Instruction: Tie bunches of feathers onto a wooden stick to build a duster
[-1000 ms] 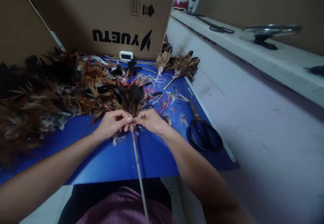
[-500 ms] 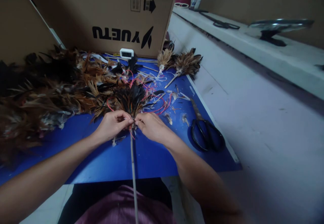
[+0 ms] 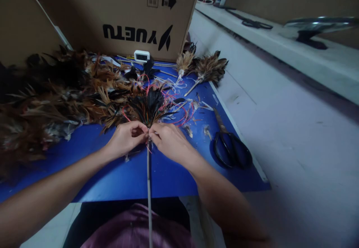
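Observation:
A feather duster (image 3: 149, 104) with dark and brown feathers lies ahead of me, its thin stick (image 3: 149, 188) running back toward my lap. My left hand (image 3: 126, 138) pinches at the binding where feathers meet stick. From the other side my right hand (image 3: 165, 138) pinches the same spot, fingertips almost touching those of the left. What exactly lies between the fingertips is too small to make out; a bit of pink string hangs just below them. Red string (image 3: 186, 117) loops over the table behind the feathers.
Large black-handled scissors (image 3: 231, 149) lie at right on the blue tabletop (image 3: 179, 180). Heaped feathers (image 3: 70, 98) cover the left side. Two small feather bundles (image 3: 210, 67) are at the back right, near a white digital timer (image 3: 141, 56) and a cardboard box (image 3: 126, 9). A wall ledge (image 3: 280, 42) runs along the right.
The view has shifted slightly, so most things sit a little further right. Both hands stay pinched at the duster's binding, with only slight finger movement.

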Demonstrator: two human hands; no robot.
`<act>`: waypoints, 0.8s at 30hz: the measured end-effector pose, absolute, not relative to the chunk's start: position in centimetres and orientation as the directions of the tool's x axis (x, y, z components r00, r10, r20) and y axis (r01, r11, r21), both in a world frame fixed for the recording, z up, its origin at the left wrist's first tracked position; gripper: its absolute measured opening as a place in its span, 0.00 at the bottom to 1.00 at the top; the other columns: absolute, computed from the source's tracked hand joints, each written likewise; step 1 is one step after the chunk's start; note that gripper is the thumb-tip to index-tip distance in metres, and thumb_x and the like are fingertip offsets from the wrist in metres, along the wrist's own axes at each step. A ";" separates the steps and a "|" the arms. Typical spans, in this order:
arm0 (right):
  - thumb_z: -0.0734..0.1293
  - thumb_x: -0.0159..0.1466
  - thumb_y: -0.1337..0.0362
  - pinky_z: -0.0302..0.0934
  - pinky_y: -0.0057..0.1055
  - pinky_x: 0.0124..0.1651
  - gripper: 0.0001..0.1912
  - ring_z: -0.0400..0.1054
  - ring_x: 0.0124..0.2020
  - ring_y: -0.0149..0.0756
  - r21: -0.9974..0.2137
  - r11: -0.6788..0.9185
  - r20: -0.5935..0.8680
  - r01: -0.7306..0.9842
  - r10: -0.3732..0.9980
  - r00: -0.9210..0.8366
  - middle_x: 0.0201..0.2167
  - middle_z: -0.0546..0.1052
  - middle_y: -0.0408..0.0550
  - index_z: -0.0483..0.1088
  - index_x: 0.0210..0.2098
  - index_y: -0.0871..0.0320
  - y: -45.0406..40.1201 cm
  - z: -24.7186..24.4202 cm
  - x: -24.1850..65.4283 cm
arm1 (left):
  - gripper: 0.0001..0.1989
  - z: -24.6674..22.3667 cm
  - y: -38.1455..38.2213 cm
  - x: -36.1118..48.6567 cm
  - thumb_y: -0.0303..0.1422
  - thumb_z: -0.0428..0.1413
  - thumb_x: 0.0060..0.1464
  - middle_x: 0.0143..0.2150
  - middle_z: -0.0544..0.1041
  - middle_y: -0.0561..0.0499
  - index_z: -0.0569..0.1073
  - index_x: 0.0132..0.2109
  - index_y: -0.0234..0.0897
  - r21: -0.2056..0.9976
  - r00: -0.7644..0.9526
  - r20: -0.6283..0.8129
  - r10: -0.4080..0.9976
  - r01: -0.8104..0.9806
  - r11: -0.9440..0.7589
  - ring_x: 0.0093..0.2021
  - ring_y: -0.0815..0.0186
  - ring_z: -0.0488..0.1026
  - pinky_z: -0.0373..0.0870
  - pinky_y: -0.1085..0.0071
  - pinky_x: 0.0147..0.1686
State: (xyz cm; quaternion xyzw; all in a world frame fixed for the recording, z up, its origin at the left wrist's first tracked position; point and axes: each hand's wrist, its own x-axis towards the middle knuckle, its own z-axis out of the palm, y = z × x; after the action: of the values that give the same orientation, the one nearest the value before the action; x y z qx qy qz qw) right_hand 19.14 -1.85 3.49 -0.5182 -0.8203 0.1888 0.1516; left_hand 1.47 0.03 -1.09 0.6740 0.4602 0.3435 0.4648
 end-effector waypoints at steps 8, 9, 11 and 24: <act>0.59 0.67 0.65 0.54 0.30 0.35 0.10 0.71 0.38 0.35 -0.425 0.402 0.124 0.811 0.913 -0.387 0.37 0.78 0.48 0.72 0.36 0.59 -2.2 3.1 18.5 | 0.07 -1.3 0.1 1.2 0.34 0.58 0.52 0.29 0.77 0.51 0.75 0.36 0.34 0.781 0.404 0.243 0.882 0.458 -0.425 0.28 0.68 0.73 0.69 0.74 0.29; 0.59 0.67 0.65 0.54 0.30 0.35 0.10 0.71 0.37 0.35 -0.423 0.401 0.135 0.812 0.915 -0.381 0.37 0.78 0.48 0.72 0.36 0.59 -2.2 3.0 18.4 | 0.07 -1.3 0.1 1.2 0.34 0.58 0.53 0.30 0.77 0.51 0.75 0.36 0.34 0.749 0.409 0.265 0.873 0.483 -0.453 0.28 0.68 0.73 0.68 0.74 0.29; 0.60 0.67 0.64 0.54 0.30 0.35 0.09 0.71 0.37 0.35 -0.417 0.396 0.155 0.818 0.918 -0.365 0.37 0.78 0.48 0.72 0.37 0.59 -2.3 2.8 18.1 | 0.06 -1.1 0.1 1.4 0.32 0.57 0.53 0.30 0.77 0.50 0.75 0.35 0.34 0.690 0.419 0.311 0.853 0.517 -0.506 0.29 0.68 0.73 0.67 0.73 0.30; 0.68 0.60 0.62 0.57 0.24 0.28 0.07 0.64 0.23 0.25 -0.967 0.254 0.241 0.018 0.936 -0.255 0.22 0.71 0.39 0.69 0.30 0.59 -1.2 3.9 19.7 | 0.10 -0.5 -0.3 1.4 0.36 0.54 0.57 0.25 0.76 0.53 0.74 0.31 0.36 0.721 0.409 0.270 0.872 0.514 -0.465 0.25 0.70 0.71 0.65 0.75 0.28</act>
State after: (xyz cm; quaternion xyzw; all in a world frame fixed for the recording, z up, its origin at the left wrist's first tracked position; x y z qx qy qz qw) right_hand 19.73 -1.22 3.92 -0.3782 -0.6305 0.4796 0.4789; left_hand 1.42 -0.28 -0.47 0.7925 0.4372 0.3228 0.2766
